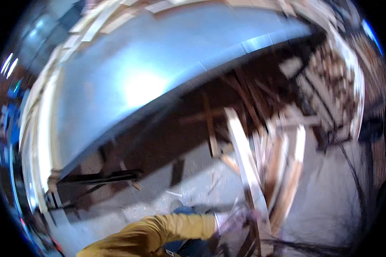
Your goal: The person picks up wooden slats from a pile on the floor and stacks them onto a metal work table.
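Wooden plank (244, 158) stands tilted, the blurred hand (233, 220) closing its grip around it.

Pale planks (248, 162) and wood scraps (221, 158) litter the dusty concrete floor (326, 201).

Blurred hand (232, 220) on wooden strip (246, 167)
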Demonstrator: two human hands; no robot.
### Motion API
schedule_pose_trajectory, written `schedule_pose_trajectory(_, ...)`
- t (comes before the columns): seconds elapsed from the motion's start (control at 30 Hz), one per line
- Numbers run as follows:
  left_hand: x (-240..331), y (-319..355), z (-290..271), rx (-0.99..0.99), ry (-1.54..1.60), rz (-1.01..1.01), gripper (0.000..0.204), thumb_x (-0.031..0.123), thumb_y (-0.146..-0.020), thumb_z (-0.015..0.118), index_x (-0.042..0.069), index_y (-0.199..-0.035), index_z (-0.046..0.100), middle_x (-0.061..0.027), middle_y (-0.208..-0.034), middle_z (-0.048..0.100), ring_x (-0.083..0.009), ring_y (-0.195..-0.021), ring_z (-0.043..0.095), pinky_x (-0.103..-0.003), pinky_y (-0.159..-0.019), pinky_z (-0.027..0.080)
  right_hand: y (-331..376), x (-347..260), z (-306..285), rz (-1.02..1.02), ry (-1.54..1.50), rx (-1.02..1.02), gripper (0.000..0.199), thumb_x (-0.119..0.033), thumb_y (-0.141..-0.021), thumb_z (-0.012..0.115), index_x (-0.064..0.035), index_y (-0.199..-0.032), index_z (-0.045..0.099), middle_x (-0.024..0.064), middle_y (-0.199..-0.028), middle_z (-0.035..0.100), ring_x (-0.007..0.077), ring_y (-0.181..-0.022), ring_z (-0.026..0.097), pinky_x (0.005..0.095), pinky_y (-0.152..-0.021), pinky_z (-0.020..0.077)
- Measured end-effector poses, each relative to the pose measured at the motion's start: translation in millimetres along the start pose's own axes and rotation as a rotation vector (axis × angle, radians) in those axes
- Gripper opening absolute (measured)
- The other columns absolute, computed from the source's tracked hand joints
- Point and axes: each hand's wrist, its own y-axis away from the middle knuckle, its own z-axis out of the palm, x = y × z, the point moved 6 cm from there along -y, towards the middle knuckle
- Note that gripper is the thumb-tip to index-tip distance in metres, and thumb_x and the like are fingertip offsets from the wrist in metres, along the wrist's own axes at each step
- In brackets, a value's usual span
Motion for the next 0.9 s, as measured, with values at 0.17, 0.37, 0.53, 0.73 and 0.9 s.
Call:
schedule_pose_trajectory(0.17,50,-4,106,0.218,-0.258,0.019,0.018,0.010,-0.085,0.059,0.002,-0.101,0.061,-0.0079,-0.095,0.064,-0.0183,-0.090,0.062,-0.034,-0.083,0.052,52,-98,25,-0.053,-0.126,-0.032,0.085,-0.024,-0.064,0.079,-0.0005,-0.135,0.038,0.0110,-0.116,0.059,0.0205,-0.097,0.061,0.0323,-0.081,0.0522)
schedule_pose_trajectory(0.37,148,69,213,0.332,-0.237,0.278,0.016,0.005,-0.082,0.062,0.001,-0.097,0.064,-0.0083,-0.091,0.064,-0.0176,-0.087,0.063,-0.032,-0.080,0.054,99,-191,54,-0.061,-0.152,-0.177,0.079,-0.021,-0.065,0.076,0.0009,-0.133,0.041,0.0107,-0.114,0.060,0.0209,-0.096,0.061,0.0322,-0.079,0.0529)
schedule_pose_trajectory(0.53,248,115,240,0.409,-0.101,0.403,0.014,0.001,-0.079,0.064,0.000,-0.093,0.066,-0.0086,-0.087,0.065,-0.0170,-0.084,0.065,-0.030,-0.077,0.057,88,-292,73,-0.168,-0.137,-0.295,0.074,-0.019,-0.066,0.074,0.0021,-0.130,0.043,0.0105,-0.113,0.060,0.0212,-0.095,0.062,0.0322,-0.078,0.0535)
schedule_pose_trajectory(0.73,422,137,164,0.612,-0.098,0.603,0.025,0.016,-0.082,0.060,0.001,-0.101,0.057,-0.0138,-0.089,0.064,-0.0283,-0.078,0.065,-0.044,-0.074,0.057,-69,-461,209,-0.457,0.147,-0.424,0.072,-0.008,-0.069,0.068,0.0015,-0.134,0.038,0.0143,-0.119,0.059,0.0255,-0.104,0.060,0.0353,-0.087,0.0503)
schedule_pose_trajectory(0.9,422,166,67,0.798,-0.078,0.509,0.030,0.025,-0.092,0.054,-0.001,-0.108,0.055,-0.0156,-0.095,0.063,-0.0293,-0.086,0.064,-0.041,-0.074,0.056,-125,-533,233,-0.934,0.883,0.284,0.075,-0.033,-0.081,0.067,0.0045,-0.137,0.034,0.0255,-0.127,0.049,0.0300,-0.115,0.052,0.0384,-0.099,0.0417)
